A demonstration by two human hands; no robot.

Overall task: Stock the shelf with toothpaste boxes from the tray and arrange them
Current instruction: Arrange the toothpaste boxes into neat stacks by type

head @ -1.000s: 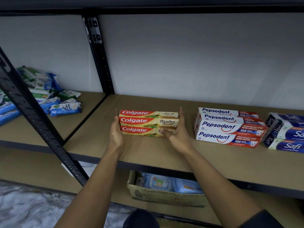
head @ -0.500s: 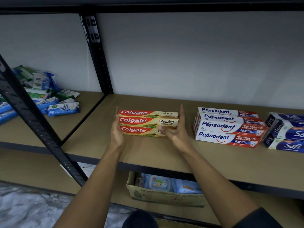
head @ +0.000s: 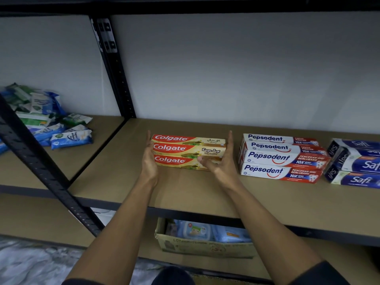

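Two flat hands square up the Colgate boxes (head: 188, 152) on the shelf (head: 185, 188).
Three boxes show, packed together lengthwise in the middle of the board, labels up. The left hand (head: 149, 161) presses its straight fingers on their left ends; the right hand (head: 222, 161) does the same on the right ends, its thumb lying across the nearest box. Just to the right sit Pepsodent boxes (head: 281, 159), then Safi boxes (head: 355, 163). Wipe packets (head: 47, 122) are heaped far left; a cardboard carton (head: 205, 241) stands on the level below.
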